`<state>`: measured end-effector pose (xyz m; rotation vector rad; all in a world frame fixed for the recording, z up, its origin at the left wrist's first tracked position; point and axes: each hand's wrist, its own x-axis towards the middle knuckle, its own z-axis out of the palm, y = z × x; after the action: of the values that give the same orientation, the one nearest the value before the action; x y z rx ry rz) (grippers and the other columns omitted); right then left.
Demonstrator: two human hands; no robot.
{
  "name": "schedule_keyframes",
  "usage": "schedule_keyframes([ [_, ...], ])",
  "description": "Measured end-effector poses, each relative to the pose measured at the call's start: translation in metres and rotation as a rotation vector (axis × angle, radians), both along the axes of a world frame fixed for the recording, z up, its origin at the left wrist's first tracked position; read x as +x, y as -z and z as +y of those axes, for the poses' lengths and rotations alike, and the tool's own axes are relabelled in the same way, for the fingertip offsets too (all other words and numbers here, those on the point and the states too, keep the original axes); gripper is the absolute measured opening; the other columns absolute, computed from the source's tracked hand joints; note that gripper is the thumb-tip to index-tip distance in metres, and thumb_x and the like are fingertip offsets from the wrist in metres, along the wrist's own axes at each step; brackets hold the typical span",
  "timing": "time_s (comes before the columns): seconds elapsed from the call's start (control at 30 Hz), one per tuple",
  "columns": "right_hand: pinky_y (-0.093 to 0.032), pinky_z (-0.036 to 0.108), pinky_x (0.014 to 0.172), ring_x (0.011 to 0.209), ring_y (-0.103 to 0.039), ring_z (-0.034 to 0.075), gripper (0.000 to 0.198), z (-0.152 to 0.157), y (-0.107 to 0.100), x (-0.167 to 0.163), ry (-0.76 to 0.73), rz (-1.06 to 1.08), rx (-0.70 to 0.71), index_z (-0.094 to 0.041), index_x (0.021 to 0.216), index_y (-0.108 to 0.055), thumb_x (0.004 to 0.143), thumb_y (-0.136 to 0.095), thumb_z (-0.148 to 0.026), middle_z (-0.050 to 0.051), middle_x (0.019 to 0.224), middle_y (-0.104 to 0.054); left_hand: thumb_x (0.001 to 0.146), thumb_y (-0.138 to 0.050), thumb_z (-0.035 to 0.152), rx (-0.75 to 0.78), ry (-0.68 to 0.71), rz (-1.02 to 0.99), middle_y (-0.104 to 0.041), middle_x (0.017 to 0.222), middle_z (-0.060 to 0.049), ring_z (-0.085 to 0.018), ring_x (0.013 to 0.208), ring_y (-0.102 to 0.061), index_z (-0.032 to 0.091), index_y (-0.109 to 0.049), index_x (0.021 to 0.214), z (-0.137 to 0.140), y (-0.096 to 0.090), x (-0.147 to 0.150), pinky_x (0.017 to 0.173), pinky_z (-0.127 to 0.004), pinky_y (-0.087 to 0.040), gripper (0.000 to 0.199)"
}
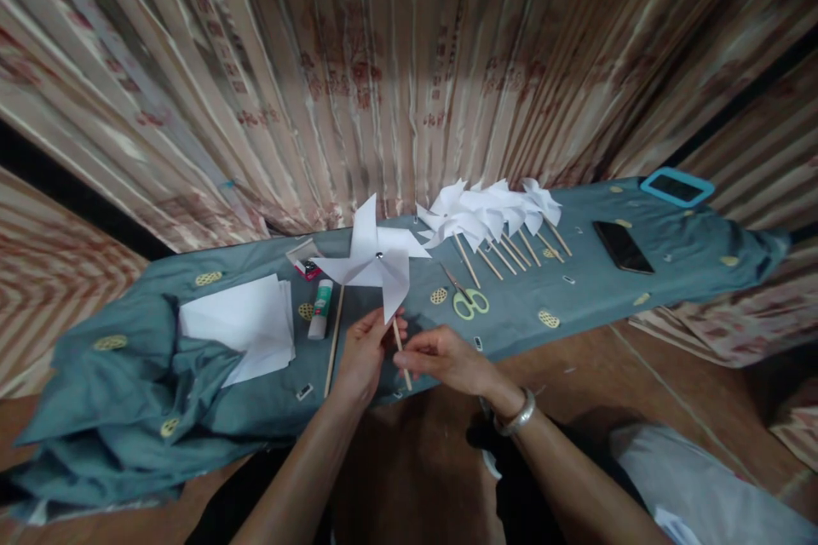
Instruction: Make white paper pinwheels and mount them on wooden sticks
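A white paper pinwheel point(364, 268) with a dark pin at its hub stands up in front of me on a wooden stick point(402, 353). My left hand point(365, 349) is closed round the stick just below the paper blades. Lower on the same stick, my right hand point(440, 355) pinches it between thumb and fingers; a bracelet circles that wrist. A loose wooden stick point(335, 341) lies to the left of my left hand, beside a green and white glue stick point(320, 309). Scissors with light green handles point(469, 303) rest beyond my right hand.
Several white pinwheels point(492, 213) lie in a row at the back. Paper sheets point(246, 324) and a small open box point(305, 260) are at left. Rightward lie a dark phone point(623, 247) and a blue-framed device point(677, 186). A green cloth point(511, 332) covers the narrow table; curtains point(383, 60) hang behind.
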<state>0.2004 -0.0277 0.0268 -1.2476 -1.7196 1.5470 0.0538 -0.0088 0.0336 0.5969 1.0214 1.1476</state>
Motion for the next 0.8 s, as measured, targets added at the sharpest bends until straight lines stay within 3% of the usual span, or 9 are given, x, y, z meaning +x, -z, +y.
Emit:
schedule_keyframes([
  [0.13, -0.036, 0.023, 0.055, 0.056, -0.048, 0.009, 0.044, 0.0, 0.001, -0.006, -0.03, 0.109, -0.074, -0.016, 0.067, -0.066, 0.082, -0.062, -0.057, -0.002, 0.061, -0.059, 0.048, -0.087, 0.039, -0.026, -0.015, 0.003, -0.067, 0.061, -0.002, -0.01, 0.055, -0.056, 0.013, -0.075, 0.073, 0.002, 0.002, 0.0, 0.056, -0.022, -0.043, 0.038],
  [0.57, -0.038, 0.023, 0.054, 0.053, -0.048, 0.01, 0.037, 0.002, 0.011, -0.009, 0.019, 0.057, -0.016, -0.017, 0.063, -0.065, 0.082, -0.062, -0.048, -0.002, 0.057, -0.058, 0.05, -0.086, 0.039, -0.023, 0.015, 0.023, -0.069, 0.063, -0.003, -0.01, 0.057, -0.056, 0.014, -0.077, 0.074, 0.007, 0.009, -0.004, 0.057, -0.021, -0.043, 0.036],
  [0.8, -0.035, 0.023, 0.053, 0.053, -0.048, 0.009, 0.036, 0.005, 0.005, -0.008, 0.063, 0.034, -0.026, -0.017, 0.064, -0.066, 0.081, -0.063, -0.048, -0.002, 0.057, -0.057, 0.045, -0.089, 0.039, -0.05, 0.004, 0.023, -0.069, 0.063, -0.003, -0.01, 0.057, -0.055, 0.014, -0.078, 0.074, 0.006, 0.009, -0.002, 0.058, -0.022, -0.043, 0.04],
])
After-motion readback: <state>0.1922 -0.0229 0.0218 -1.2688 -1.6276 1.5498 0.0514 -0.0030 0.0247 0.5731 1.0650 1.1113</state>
